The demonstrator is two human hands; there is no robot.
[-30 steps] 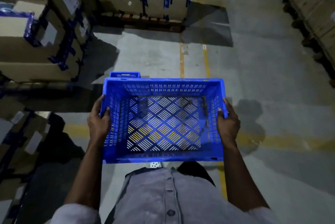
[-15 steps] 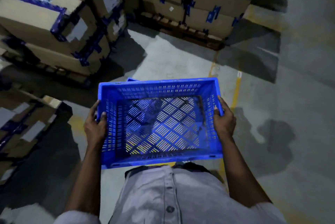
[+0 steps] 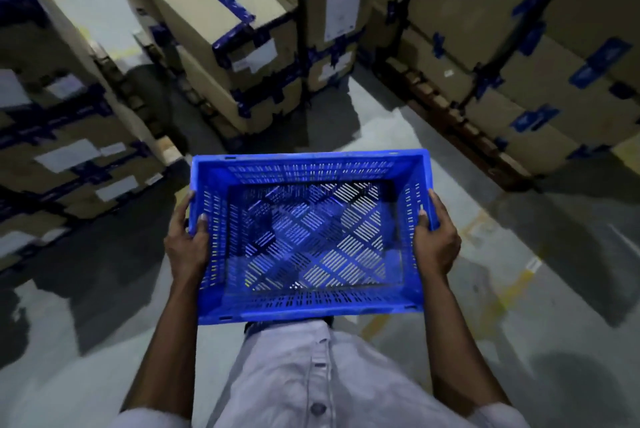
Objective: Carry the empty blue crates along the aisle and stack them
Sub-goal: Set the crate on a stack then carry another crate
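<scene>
- The crate is empty, held level at the person's waist, above the floor.
- Left hand grips its left rim, thumb inside the wall.
- Right hand grips the right rim likewise.
- Taped boxes on pallets stand just ahead.

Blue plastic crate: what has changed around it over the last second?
The view swung left: taped cardboard boxes now fill the space ahead, the yellow floor line slid off right, and the second crate beyond is out of sight. The left hand and right hand still grip the side rims of the empty blue plastic crate.
</scene>
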